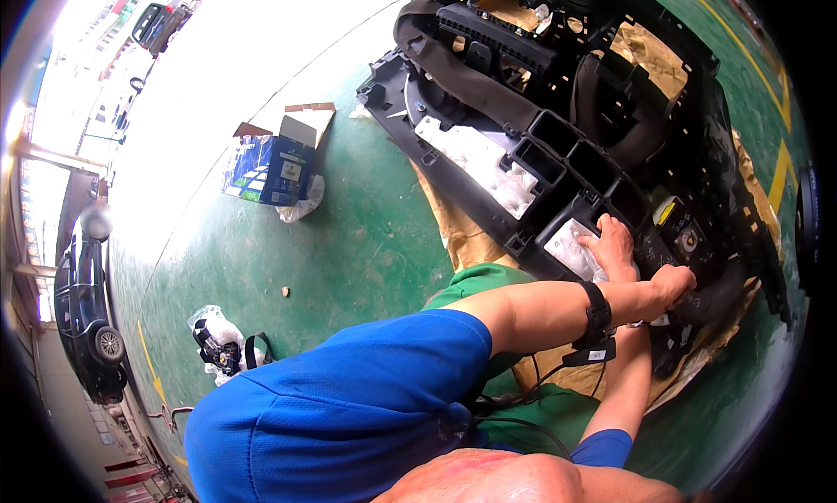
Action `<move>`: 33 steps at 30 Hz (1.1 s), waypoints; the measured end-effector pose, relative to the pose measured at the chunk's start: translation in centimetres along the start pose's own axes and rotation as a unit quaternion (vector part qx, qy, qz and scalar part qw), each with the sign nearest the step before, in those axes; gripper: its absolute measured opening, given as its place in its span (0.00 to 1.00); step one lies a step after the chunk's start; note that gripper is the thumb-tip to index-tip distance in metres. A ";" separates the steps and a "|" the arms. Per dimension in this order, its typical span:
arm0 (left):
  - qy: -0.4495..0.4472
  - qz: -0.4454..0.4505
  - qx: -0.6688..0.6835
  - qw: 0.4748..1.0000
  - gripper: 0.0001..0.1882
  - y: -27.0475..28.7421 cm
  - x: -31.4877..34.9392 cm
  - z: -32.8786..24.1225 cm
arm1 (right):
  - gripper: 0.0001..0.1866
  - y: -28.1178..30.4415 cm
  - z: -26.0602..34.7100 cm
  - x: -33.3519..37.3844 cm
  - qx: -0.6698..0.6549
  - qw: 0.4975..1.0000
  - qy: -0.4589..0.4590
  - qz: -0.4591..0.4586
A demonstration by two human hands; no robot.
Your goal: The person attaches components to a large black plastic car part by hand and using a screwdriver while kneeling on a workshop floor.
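Note:
A large black plastic car dashboard (558, 167), with ducts and openings showing, lies on brown paper. My two arms cross over its near side. My left hand (673, 288), with a black strap on its wrist, reaches across to the right. It is closed beside a dark unit with a yellow label (670, 214); what its fingers hold is hidden. My right hand (614, 248) comes from below and rests on a white padded patch (571, 248) in the dashboard, its fingers apart. A small black box (589, 355) with a cable hangs by my left wrist.
An opened blue cardboard box (266, 167) stands on the green floor to the left. Nearer lies a clear plastic bag with black strapped gear (222, 346). Brown paper (471, 233) sticks out around the dashboard. A dark car (87, 311) is parked at the far left.

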State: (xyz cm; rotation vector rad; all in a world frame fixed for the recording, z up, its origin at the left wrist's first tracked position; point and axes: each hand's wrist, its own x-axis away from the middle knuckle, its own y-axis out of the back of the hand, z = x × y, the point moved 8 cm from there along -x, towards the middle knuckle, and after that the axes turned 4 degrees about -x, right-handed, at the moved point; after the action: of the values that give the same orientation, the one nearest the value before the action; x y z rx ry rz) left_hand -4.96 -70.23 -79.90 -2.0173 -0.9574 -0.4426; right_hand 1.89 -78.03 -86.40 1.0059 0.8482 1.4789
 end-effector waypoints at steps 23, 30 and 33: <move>-0.003 -0.001 -0.016 1.000 0.14 0.0 0.0 -0.1 | 0.29 -1.1 -0.3 0.0 0.005 1.000 0.004 0.002; -0.005 0.001 -0.011 1.000 0.14 0.2 0.1 -0.2 | 0.28 -1.4 -0.4 0.0 0.013 1.000 -0.003 0.005; -0.010 0.001 -0.015 1.000 0.13 -0.2 -0.2 -0.2 | 0.28 -1.1 -0.5 0.1 0.020 1.000 -0.004 0.004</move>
State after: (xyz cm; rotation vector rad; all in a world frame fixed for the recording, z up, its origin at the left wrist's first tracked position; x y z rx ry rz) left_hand -5.20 -70.45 -79.81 -2.0526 -0.9650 -0.4384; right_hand 1.83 -77.78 -87.54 1.0460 0.8724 1.4675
